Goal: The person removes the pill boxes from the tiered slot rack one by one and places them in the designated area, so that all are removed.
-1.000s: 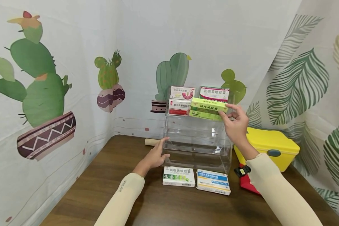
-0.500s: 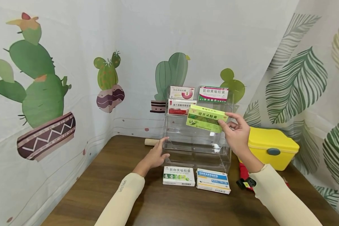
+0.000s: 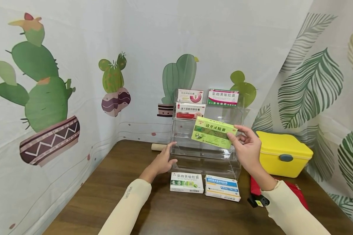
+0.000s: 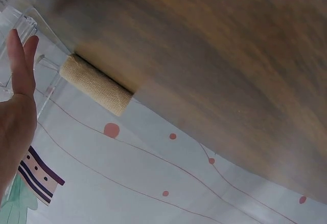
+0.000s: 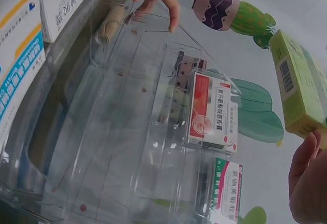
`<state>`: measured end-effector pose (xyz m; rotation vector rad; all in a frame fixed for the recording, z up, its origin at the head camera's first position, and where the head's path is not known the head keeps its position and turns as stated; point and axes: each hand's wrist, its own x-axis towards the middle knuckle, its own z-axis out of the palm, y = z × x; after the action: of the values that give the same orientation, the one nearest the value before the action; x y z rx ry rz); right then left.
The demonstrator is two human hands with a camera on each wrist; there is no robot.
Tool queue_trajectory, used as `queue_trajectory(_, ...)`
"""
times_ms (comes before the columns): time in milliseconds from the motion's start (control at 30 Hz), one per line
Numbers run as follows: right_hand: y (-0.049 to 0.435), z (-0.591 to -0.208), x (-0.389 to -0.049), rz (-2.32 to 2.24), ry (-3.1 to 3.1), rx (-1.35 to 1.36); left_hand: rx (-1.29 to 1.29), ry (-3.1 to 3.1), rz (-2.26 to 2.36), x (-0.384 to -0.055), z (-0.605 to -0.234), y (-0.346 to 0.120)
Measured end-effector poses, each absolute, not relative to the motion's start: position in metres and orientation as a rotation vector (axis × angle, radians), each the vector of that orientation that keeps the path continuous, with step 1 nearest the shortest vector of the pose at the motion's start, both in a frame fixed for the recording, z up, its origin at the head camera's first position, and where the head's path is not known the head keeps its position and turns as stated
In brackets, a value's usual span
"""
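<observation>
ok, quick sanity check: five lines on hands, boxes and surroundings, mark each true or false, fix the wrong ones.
1. The right hand pinches the green box. True.
2. The left hand grips the cardboard roll. False: it is at the left edge of the clear rack.
3. The top row of the clear rack holds a white box with a pink ring and a magenta-and-green box. True.
4. The yellow case stands left of the clear rack. False: it stands to the right.
5. A red item is partly hidden by the right sleeve. True.
</observation>
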<state>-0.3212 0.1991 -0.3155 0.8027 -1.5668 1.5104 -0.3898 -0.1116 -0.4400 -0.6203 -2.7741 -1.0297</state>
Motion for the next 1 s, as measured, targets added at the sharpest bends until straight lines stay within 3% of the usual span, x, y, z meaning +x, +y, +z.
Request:
queue_trajectory(400, 0.187, -0.314, -0.291, 1.355, -1.655, 0.711, -0.630, -2.770, -1.009, -0.390, -0.440, -0.111)
queue_trajectory(1000, 0.178, -0.338, -0.278, 1.413, -1.886, 0.578, -0.606, -2.774, -1.043, -0.388, -0.437, -0.111)
